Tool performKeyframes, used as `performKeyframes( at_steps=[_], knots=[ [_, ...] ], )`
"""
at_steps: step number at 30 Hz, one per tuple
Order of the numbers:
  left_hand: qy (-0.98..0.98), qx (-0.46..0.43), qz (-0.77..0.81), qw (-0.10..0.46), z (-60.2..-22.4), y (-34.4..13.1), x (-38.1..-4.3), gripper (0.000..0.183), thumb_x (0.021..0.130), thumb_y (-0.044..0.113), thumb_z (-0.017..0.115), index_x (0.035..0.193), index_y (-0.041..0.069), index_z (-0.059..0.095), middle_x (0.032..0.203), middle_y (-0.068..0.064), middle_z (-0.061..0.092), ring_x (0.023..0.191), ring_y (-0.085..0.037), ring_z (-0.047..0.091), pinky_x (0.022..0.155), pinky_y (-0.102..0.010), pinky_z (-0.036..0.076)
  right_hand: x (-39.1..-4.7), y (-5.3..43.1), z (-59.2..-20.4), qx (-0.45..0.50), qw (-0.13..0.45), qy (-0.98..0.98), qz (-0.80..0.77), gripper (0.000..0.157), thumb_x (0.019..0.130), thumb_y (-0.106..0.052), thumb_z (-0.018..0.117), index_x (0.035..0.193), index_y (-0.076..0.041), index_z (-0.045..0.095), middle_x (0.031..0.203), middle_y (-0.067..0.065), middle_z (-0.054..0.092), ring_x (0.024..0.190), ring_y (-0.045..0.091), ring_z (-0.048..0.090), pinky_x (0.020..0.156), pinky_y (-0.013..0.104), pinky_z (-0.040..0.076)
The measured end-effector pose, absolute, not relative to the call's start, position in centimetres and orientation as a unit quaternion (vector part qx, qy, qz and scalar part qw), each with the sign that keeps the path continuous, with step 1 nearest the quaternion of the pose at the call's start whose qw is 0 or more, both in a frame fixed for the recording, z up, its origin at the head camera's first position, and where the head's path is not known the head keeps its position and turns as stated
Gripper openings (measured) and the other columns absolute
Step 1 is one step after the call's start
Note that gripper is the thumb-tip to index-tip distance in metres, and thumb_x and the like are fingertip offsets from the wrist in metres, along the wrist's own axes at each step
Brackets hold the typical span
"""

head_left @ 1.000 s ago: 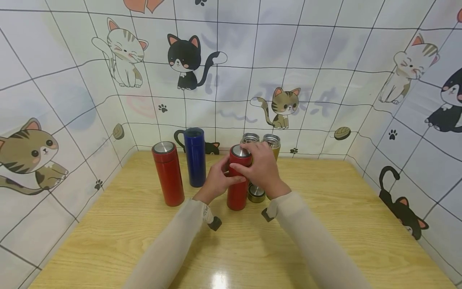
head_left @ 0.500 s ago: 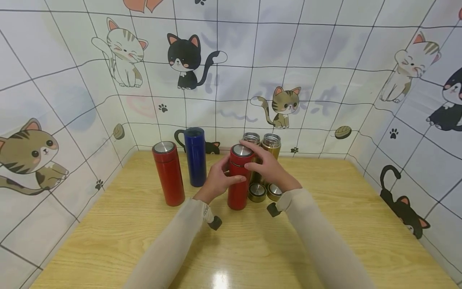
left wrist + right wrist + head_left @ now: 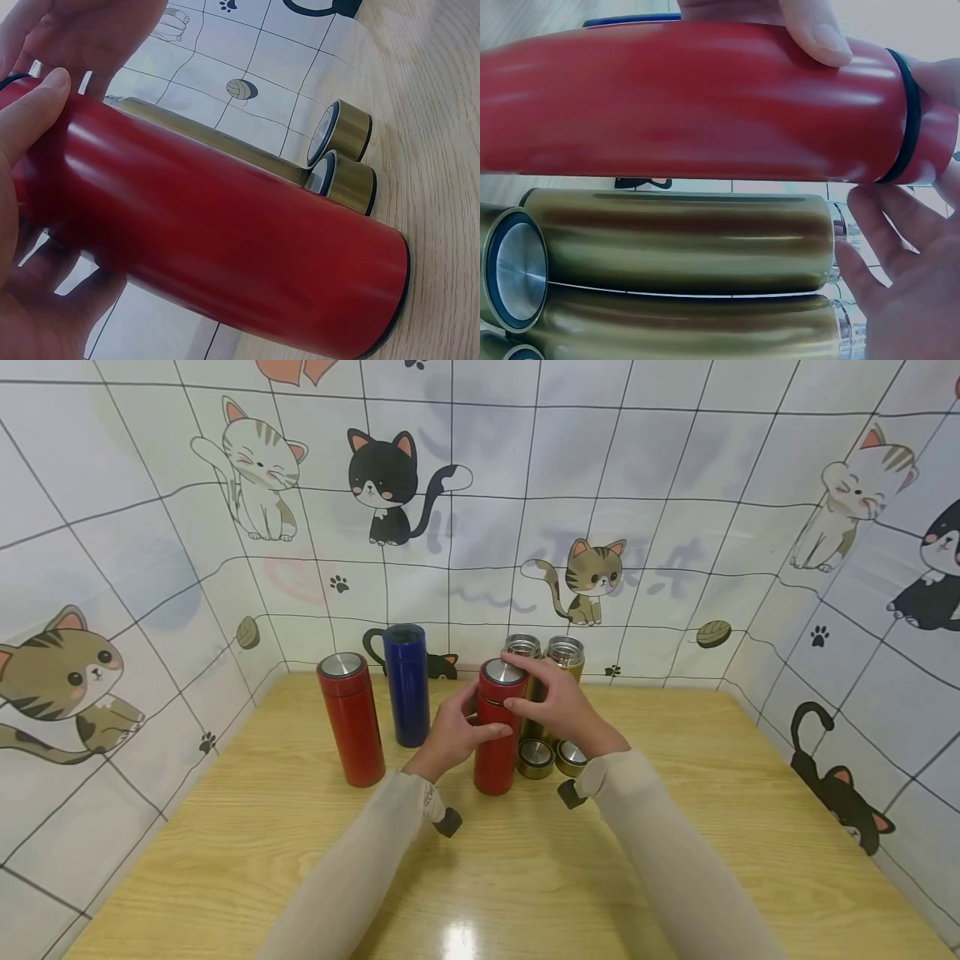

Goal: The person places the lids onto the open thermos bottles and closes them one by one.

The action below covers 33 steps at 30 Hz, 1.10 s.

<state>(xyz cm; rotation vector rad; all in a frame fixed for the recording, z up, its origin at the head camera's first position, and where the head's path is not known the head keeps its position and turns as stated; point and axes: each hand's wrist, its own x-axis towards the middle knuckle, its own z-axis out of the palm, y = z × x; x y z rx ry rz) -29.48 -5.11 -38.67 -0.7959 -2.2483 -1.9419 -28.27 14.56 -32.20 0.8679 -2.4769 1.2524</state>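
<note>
In the head view, a red thermos (image 3: 492,768) stands upright on the wooden table (image 3: 495,877). My left hand (image 3: 454,735) grips its body, with the thumb across the front. My right hand (image 3: 558,703) holds the thermos lid (image 3: 491,692) from the right side, thumb in front and a finger at the top edge. A dark ring separates the lid from the red body (image 3: 705,97) in the right wrist view. Behind it stand two gold thermoses (image 3: 690,240) with uncovered silver mouths. Their two gold lids (image 3: 351,131) lie on the table close by.
Another red thermos (image 3: 352,727), lid on, stands at the left. A dark blue tumbler (image 3: 408,693) is a little behind it. A wall covering (image 3: 480,510) with printed cats rises behind the table and along both sides.
My right hand has shifted rightward from over the red thermos lid to its side, uncovering the second gold lid from sight. The left hand keeps its grip, and the thermos stays nearly in place.
</note>
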Motion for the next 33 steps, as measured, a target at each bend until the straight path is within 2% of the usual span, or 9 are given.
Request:
performKeyframes(
  at_steps=[5, 10, 15, 18, 21, 24, 28, 31, 33],
  knots=[
    [-0.731, -0.258, -0.631, 0.034, -38.7, -5.1, -29.5, 0.073, 0.081, 0.017, 0.081, 0.145, 0.022, 0.045, 0.129, 0.000, 0.060, 0.110, -0.020, 0.062, 0.089, -0.039, 0.053, -28.0, 14.2, -32.4, 0.294, 0.164, -0.848, 0.408, 0.059, 0.084, -0.026, 0.077, 0.139, -0.017, 0.055, 0.129, 0.006, 0.060, 0.108, 0.028, 0.044, 0.092, 0.058, 0.041],
    [-0.731, -0.255, -0.632, 0.034, -38.7, -5.1, -29.4, 0.074, 0.081, 0.017, 0.081, 0.145, 0.022, 0.045, 0.130, 0.000, 0.059, 0.112, -0.020, 0.061, 0.090, -0.040, 0.052, -27.9, 13.7, -32.8, 0.283, 0.226, -0.857, 0.366, 0.062, 0.080, -0.031, 0.081, 0.134, -0.012, 0.058, 0.125, 0.007, 0.062, 0.101, 0.028, 0.045, 0.085, 0.051, 0.045],
    [-0.726, -0.259, -0.636, 0.034, -38.7, -5.2, -29.4, 0.073, 0.081, 0.017, 0.081, 0.144, 0.021, 0.046, 0.130, -0.001, 0.059, 0.112, -0.021, 0.061, 0.091, -0.039, 0.052, -28.1, 13.1, -33.4, 0.267, 0.294, -0.855, 0.334, 0.064, 0.076, -0.036, 0.084, 0.126, -0.005, 0.061, 0.119, 0.008, 0.065, 0.097, 0.024, 0.046, 0.085, 0.045, 0.043],
    [-0.726, -0.260, -0.635, 0.036, -38.7, -5.2, -29.3, 0.072, 0.081, 0.017, 0.081, 0.143, 0.021, 0.047, 0.129, 0.000, 0.060, 0.112, -0.020, 0.061, 0.091, -0.039, 0.052, -28.0, 12.6, -33.7, 0.252, 0.310, -0.854, 0.334, 0.065, 0.075, -0.038, 0.084, 0.124, -0.003, 0.061, 0.113, 0.008, 0.065, 0.098, 0.025, 0.045, 0.083, 0.044, 0.042],
    [-0.729, -0.259, -0.633, 0.037, -38.7, -5.2, -29.4, 0.071, 0.081, 0.018, 0.081, 0.143, 0.023, 0.047, 0.128, 0.001, 0.060, 0.113, -0.019, 0.060, 0.092, -0.040, 0.052, -27.8, 12.4, -33.7, 0.247, 0.285, -0.851, 0.365, 0.064, 0.076, -0.035, 0.084, 0.125, -0.003, 0.058, 0.115, 0.008, 0.060, 0.105, 0.025, 0.043, 0.086, 0.043, 0.044],
    [-0.731, -0.257, -0.632, 0.034, -38.7, -5.2, -29.4, 0.072, 0.081, 0.018, 0.081, 0.143, 0.023, 0.047, 0.129, 0.001, 0.060, 0.113, -0.019, 0.060, 0.092, -0.040, 0.052, -27.9, 12.6, -33.7, 0.272, 0.224, -0.834, 0.424, 0.062, 0.081, -0.028, 0.080, 0.132, -0.007, 0.052, 0.124, 0.008, 0.053, 0.115, 0.024, 0.040, 0.093, 0.046, 0.044],
    [-0.730, -0.257, -0.633, 0.032, -38.7, -5.2, -29.4, 0.072, 0.081, 0.016, 0.081, 0.144, 0.021, 0.046, 0.129, 0.000, 0.060, 0.111, -0.020, 0.061, 0.091, -0.039, 0.052, -28.0, 13.4, -33.6, 0.316, 0.150, -0.809, 0.473, 0.057, 0.089, -0.018, 0.066, 0.143, -0.015, 0.046, 0.138, 0.007, 0.047, 0.126, 0.023, 0.037, 0.104, 0.053, 0.036],
    [-0.729, -0.260, -0.633, 0.034, -38.7, -5.2, -29.5, 0.075, 0.081, 0.016, 0.081, 0.145, 0.021, 0.044, 0.129, -0.001, 0.060, 0.109, -0.022, 0.063, 0.089, -0.039, 0.053, -28.1, 13.6, -33.4, 0.331, 0.135, -0.803, 0.477, 0.056, 0.090, -0.012, 0.060, 0.144, -0.016, 0.047, 0.142, 0.005, 0.047, 0.129, 0.022, 0.037, 0.107, 0.054, 0.031],
    [-0.730, -0.258, -0.632, 0.035, -38.7, -5.1, -29.5, 0.076, 0.081, 0.016, 0.082, 0.146, 0.021, 0.043, 0.129, -0.002, 0.060, 0.109, -0.022, 0.063, 0.088, -0.040, 0.054, -28.2, 13.8, -33.4, 0.333, 0.132, -0.802, 0.478, 0.055, 0.090, -0.009, 0.059, 0.143, -0.017, 0.049, 0.141, 0.005, 0.049, 0.129, 0.021, 0.039, 0.107, 0.053, 0.031]
  ],
)
